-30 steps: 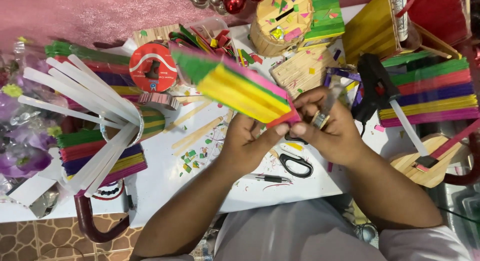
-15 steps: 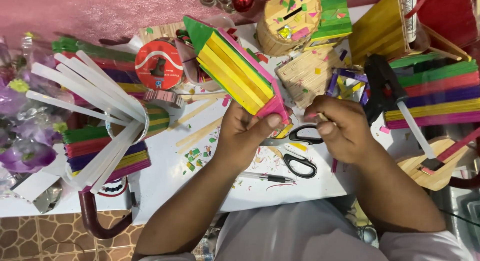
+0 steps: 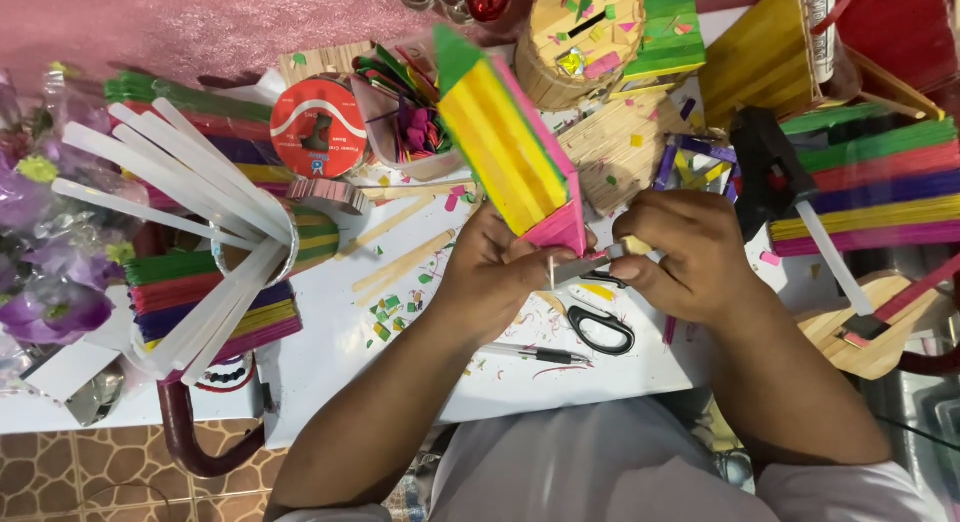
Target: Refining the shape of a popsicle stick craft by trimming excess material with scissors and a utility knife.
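Note:
My left hand (image 3: 490, 277) grips the lower pink end of a panel of glued craft sticks (image 3: 500, 132), yellow in the middle with a green tip and pink edge, tilted up and away from me. My right hand (image 3: 680, 257) pinches a small grey metal tool (image 3: 585, 267) against that pink end, just to the right of my left thumb. What kind of tool it is I cannot tell. Both hands hover over the white tabletop (image 3: 330, 362).
Black-handled scissors (image 3: 600, 327) and a pen (image 3: 530, 354) lie under my hands. A black glue gun (image 3: 770, 172) and stacked coloured sticks (image 3: 880, 182) sit to the right. White glue sticks in a cup (image 3: 180, 192), a red tape roll (image 3: 318, 127) and a round stick box (image 3: 585, 32) crowd the left and back.
The stick panel has swung from pointing left to standing steeper, pointing up and away. My right hand has stayed at its pink end with the grey tool.

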